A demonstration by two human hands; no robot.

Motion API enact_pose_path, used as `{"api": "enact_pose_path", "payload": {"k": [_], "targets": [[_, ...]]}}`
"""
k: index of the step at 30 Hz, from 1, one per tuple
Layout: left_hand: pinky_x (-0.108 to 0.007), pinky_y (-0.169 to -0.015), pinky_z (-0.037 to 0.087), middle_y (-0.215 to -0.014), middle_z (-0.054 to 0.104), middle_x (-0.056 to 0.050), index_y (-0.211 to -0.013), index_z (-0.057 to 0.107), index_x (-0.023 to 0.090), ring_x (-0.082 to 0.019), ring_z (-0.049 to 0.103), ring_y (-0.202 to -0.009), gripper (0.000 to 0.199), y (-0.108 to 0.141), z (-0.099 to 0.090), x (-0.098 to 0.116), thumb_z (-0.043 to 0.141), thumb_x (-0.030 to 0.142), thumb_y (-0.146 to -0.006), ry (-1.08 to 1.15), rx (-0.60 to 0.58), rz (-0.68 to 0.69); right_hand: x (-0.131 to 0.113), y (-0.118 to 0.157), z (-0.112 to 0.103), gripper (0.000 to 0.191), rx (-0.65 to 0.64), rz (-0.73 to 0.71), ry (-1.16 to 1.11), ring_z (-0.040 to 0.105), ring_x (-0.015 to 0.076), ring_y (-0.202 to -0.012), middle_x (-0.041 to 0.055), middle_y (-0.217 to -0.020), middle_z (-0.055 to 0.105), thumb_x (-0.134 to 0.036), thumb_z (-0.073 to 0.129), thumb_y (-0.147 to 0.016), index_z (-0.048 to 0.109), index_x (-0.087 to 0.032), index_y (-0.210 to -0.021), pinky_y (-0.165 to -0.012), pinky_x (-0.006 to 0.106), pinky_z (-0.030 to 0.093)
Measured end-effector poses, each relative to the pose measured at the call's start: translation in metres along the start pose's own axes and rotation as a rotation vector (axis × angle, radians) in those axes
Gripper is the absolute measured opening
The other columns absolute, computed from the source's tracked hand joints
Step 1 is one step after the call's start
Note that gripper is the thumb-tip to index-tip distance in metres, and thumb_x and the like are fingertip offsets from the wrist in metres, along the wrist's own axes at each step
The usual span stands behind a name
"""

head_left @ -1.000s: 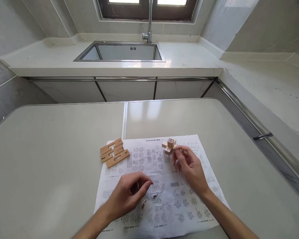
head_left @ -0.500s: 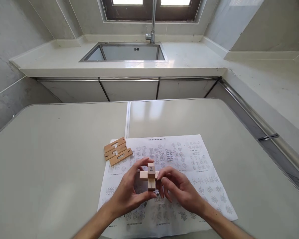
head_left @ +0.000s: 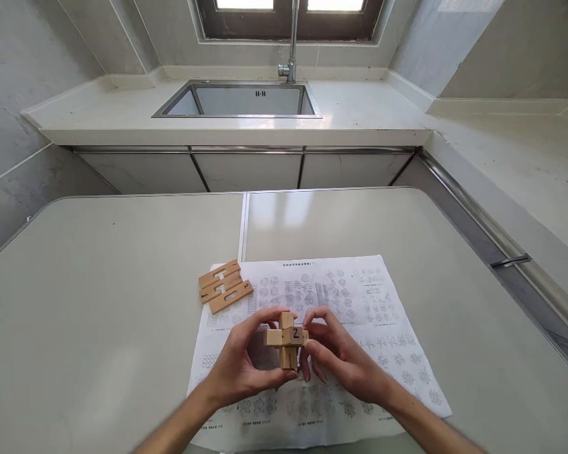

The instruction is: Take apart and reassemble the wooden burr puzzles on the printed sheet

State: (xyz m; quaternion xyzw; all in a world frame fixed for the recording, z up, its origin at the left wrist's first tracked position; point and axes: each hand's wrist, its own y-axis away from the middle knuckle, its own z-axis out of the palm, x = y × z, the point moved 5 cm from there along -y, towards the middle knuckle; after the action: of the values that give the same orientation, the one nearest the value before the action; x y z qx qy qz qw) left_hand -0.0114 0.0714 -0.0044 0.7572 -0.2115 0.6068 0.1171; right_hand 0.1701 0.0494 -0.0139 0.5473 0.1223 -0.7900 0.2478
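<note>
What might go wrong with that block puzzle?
The wooden block puzzle might slip, since the left hand seems to grip it just between fingers and thumb. If the right hand pulls on its side, blocks could come loose and drop on the paper sheet.

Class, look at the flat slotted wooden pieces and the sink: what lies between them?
Between the flat slotted wooden pieces and the sink lie bare tabletop, cabinet fronts and the countertop's front edge. The head view shows this.
</note>
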Motion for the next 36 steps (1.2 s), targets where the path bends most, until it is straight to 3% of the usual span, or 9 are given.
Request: {"api": "enact_pose_path", "payload": {"k": [6,9,14,25,30,36], "targets": [[-0.041,-0.096,0.059,-0.124,0.075,-0.011,-0.134,0.065,0.028,-0.030,0.072,-0.108,0.071,-0.003,-0.001,0.005,0.094,0.044,-0.072,0.047,-0.032,0.047,-0.002,0.001,0.000,0.030,-0.109,0.038,0.110,0.065,0.0151,-0.073,0.0032,-0.092,0.066,-0.049,0.057,-0.107,0.058,-0.022,-0.121,-0.060,0.025,0.048],[-0.044,-0.102,0.057,-0.129,0.076,-0.013,-0.137,0.066,0.027,-0.033,0.073,-0.116,0.073,-0.004,0.001,0.007,0.095,0.044,-0.072,0.132,-0.104,0.049,-0.001,0.002,0.003,0.027,-0.146,0.063,0.169,0.059,0.0133,-0.064,0.0019,-0.086,0.065,-0.047,0.057,-0.107,0.063,-0.022,-0.114,-0.058,0.025,0.048],[-0.041,-0.096,0.060,-0.126,0.078,-0.014,-0.136,0.070,0.026,-0.033,0.076,-0.111,0.076,-0.006,0.005,0.011,0.098,0.043,-0.068,0.224,-0.211,0.024,-0.001,0.001,0.011,0.016,-0.178,0.089,0.169,0.057,0.0132,-0.062,0.0005,-0.079,0.062,-0.034,0.060,-0.103,0.067,-0.020,-0.105,-0.057,0.025,0.049],[-0.040,-0.096,0.061,-0.124,0.078,-0.014,-0.136,0.069,0.024,-0.033,0.076,-0.110,0.080,-0.007,0.007,0.012,0.100,0.041,-0.065,0.219,-0.224,0.055,-0.001,0.001,0.010,0.017,-0.133,0.018,0.264,0.059,0.0147,-0.063,0.0037,-0.082,0.068,-0.020,0.056,-0.099,0.072,-0.018,-0.103,-0.059,0.026,0.050],[-0.040,-0.100,0.059,-0.129,0.076,-0.012,-0.138,0.068,0.028,-0.033,0.074,-0.114,0.085,-0.006,0.006,0.010,0.102,0.040,-0.061,0.172,-0.198,0.121,-0.001,0.000,0.008,0.015,-0.070,-0.023,0.309,0.062,0.0152,-0.068,0.0034,-0.082,0.069,-0.010,0.059,-0.091,0.071,-0.018,-0.096,-0.061,0.024,0.049],[-0.040,-0.101,0.059,-0.130,0.076,-0.010,-0.140,0.066,0.033,-0.032,0.074,-0.116,0.085,-0.006,0.004,0.011,0.102,0.036,-0.062,0.118,-0.175,0.139,0.000,0.001,0.007,0.023,-0.026,-0.034,0.330,0.069,0.0168,-0.071,0.0037,-0.085,0.072,-0.005,0.057,-0.089,0.072,-0.019,-0.101,-0.064,0.025,0.054]]}}
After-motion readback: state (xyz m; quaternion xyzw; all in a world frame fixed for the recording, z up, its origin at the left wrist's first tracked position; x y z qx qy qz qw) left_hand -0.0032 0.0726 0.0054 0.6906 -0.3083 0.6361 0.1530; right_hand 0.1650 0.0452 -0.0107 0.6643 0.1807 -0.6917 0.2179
